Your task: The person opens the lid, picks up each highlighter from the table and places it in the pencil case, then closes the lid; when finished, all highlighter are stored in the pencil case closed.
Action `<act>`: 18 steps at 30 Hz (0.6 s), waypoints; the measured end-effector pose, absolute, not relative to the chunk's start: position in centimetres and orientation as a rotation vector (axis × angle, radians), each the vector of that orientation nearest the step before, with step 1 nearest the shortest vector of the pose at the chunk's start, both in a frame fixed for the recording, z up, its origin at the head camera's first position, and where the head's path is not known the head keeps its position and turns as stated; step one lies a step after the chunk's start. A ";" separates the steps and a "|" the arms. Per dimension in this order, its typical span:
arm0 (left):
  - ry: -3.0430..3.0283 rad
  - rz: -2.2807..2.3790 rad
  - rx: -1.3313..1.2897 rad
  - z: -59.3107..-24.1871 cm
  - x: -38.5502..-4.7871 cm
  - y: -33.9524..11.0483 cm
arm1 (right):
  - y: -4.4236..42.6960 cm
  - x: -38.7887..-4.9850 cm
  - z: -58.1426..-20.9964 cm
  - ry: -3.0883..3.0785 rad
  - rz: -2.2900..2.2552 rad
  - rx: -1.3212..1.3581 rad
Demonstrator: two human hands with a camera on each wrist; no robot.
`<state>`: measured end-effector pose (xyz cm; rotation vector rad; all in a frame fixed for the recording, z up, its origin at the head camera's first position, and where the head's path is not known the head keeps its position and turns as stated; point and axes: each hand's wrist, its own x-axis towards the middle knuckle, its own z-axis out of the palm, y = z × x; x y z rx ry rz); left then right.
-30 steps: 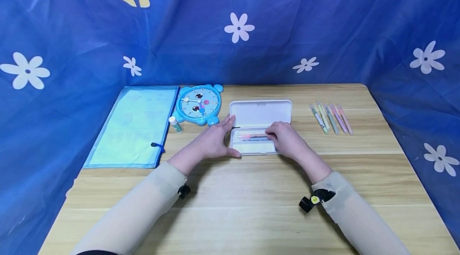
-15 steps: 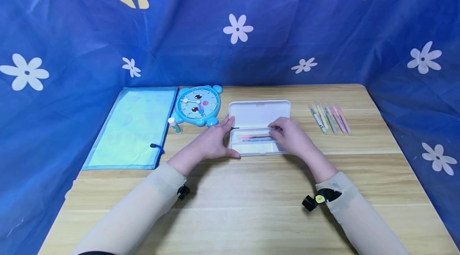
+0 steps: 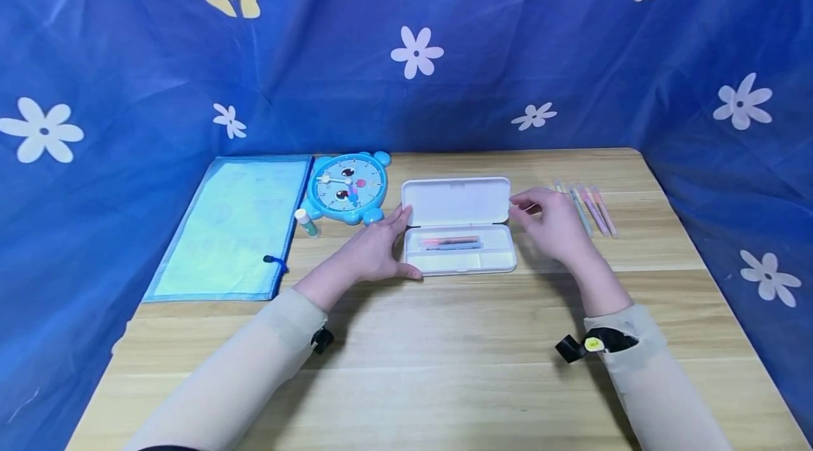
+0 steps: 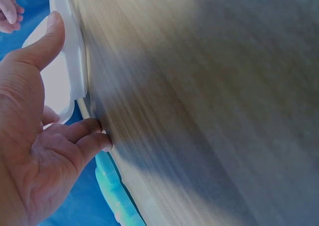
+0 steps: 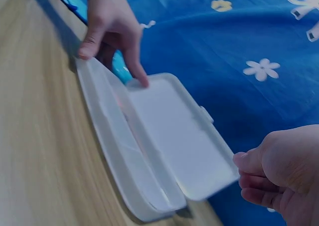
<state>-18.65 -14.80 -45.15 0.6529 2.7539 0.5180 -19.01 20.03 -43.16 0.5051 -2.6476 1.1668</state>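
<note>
The person's left hand is spread about the left end of a white plastic pencil case, its thumb at the near corner and its fingers reaching to the raised lid. The right hand is at the lid's right edge, thumb and fingertips drawn close together with the other fingers curled in; whether they pinch the edge or sit just beside it, one cannot tell.

At the far left of the wooden table lies a light-blue mesh zipper pouch with dark-blue edging. A white-capped glue stick is just right of the pouch, near a blue toy clock with a cartoon face.

The pencil case sits right of the clock, at the middle of the table, its lid hinged up along the far side. Two slim pens, one reddish and one bluish, lie side by side in its long rear compartment. Farther right, beyond the right hand, more coloured pens lie in a row, some partly hidden by that hand.
</note>
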 end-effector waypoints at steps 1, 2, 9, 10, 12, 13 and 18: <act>2.752 0.519 0.651 -45.1 -18.6 -14.8 | 20.4 -19.0 -43.1 -2.639 1.173 0.493; 2.751 0.519 0.649 -45.1 -18.6 -14.8 | 20.8 -19.1 -43.1 -2.636 1.169 0.479; 2.749 0.529 0.646 -45.1 -18.6 -14.8 | 23.5 -19.2 -43.5 -2.643 1.130 0.326; 2.750 0.527 0.648 -45.1 -18.6 -14.8 | 23.8 -19.2 -43.6 -2.645 1.130 0.306; 2.753 0.524 0.652 -45.1 -18.6 -14.8 | 24.5 -19.3 -44.0 -2.642 1.134 0.278; 2.754 0.524 0.654 -45.1 -18.6 -14.8 | 24.7 -19.3 -44.2 -2.640 1.135 0.265; 2.758 0.522 0.662 -45.2 -18.6 -14.8 | 26.0 -19.3 -45.3 -2.661 1.087 0.169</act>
